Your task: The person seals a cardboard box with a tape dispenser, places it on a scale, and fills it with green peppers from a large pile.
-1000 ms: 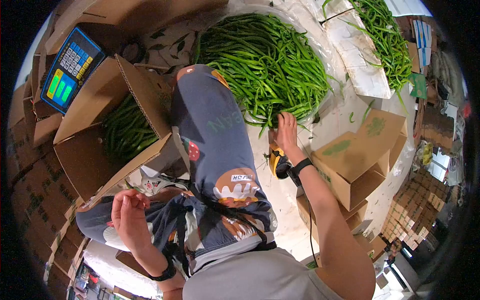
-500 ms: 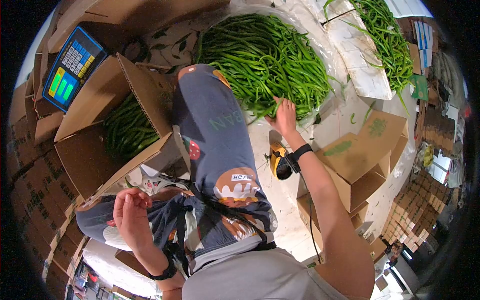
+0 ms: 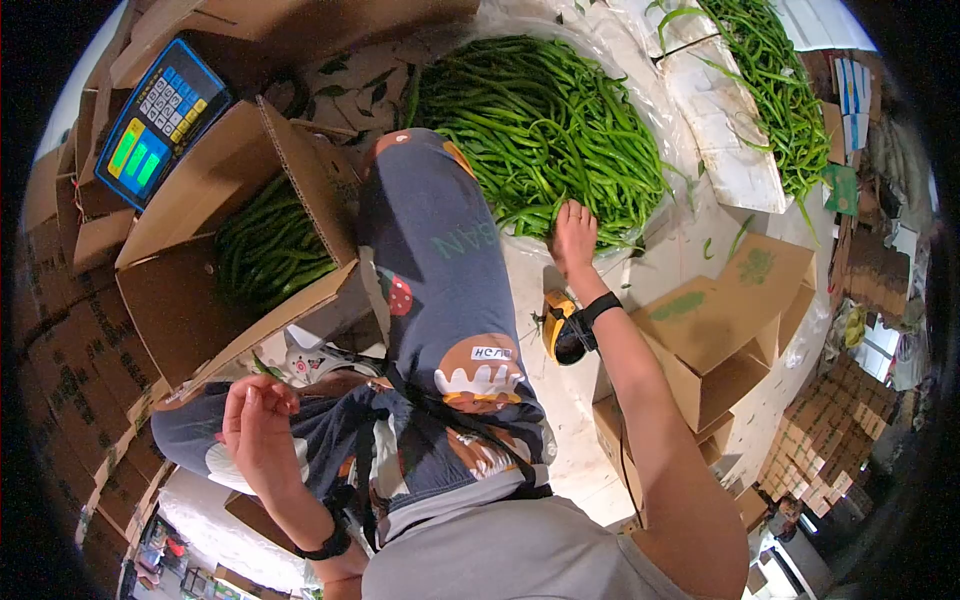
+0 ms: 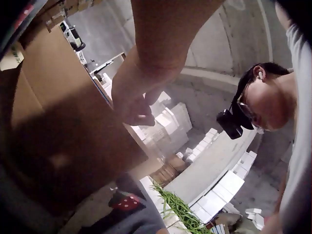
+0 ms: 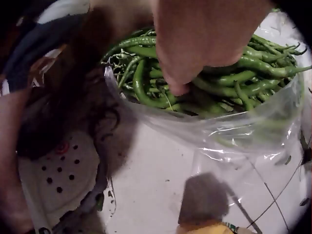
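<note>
My right hand is at the near edge of a large heap of green chili peppers in a clear plastic bag. In the right wrist view, its curled fingers grip down among the peppers; the palm hides most of what they hold. The bag's plastic wall drapes below that hand. My left hand hangs over my bent leg with loosely curled fingers and holds nothing. Beside it, an open cardboard box lies tilted with green peppers inside.
A scale display stands behind the box. Near my right wrist sits a yellow and black device. Cardboard boxes are at the right, and more peppers lie beyond white foam pieces. A white clog is below the box.
The right hand went from the bag's near edge up onto the peppers, lifting one slightly, and now sits lower among them. The left hand stays put. The head view has shifted slightly.
</note>
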`<action>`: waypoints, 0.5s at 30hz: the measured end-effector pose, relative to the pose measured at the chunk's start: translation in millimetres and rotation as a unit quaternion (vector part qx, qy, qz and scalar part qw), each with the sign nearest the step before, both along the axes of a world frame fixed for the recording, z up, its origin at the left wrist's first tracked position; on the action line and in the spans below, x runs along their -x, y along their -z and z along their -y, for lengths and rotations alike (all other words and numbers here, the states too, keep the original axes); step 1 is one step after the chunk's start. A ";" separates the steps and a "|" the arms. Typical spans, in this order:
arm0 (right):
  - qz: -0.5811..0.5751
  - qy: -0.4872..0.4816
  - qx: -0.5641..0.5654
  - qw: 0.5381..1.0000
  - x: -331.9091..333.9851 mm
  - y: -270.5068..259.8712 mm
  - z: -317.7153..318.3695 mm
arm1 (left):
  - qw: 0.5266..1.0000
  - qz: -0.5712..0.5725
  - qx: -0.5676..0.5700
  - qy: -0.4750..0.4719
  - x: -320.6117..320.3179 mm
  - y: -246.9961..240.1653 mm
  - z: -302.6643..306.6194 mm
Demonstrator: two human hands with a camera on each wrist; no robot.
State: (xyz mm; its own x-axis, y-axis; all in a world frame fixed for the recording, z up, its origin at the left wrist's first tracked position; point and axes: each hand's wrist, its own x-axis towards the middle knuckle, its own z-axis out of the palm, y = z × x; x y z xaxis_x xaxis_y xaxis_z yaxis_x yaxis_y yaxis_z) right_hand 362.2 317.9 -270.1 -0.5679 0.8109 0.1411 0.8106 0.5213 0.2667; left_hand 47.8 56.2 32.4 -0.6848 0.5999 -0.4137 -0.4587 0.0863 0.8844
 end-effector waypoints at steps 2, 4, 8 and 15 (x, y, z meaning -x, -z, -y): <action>0.000 0.025 0.051 0.998 -1.6 1.0 -4.6 | 1.000 0.004 -0.004 0.005 0.6 -3.6 1.1; -0.040 0.067 0.115 0.990 6.1 -40.7 -13.9 | 1.000 -0.007 -0.002 0.004 4.1 -5.8 4.0; -0.098 0.151 0.268 0.946 1.8 -100.6 -53.3 | 1.000 -0.001 -0.002 0.011 9.4 -0.4 10.3; -0.281 0.122 0.404 0.862 -4.2 -135.6 -105.3 | 1.000 0.000 -0.018 0.022 4.2 -4.4 6.7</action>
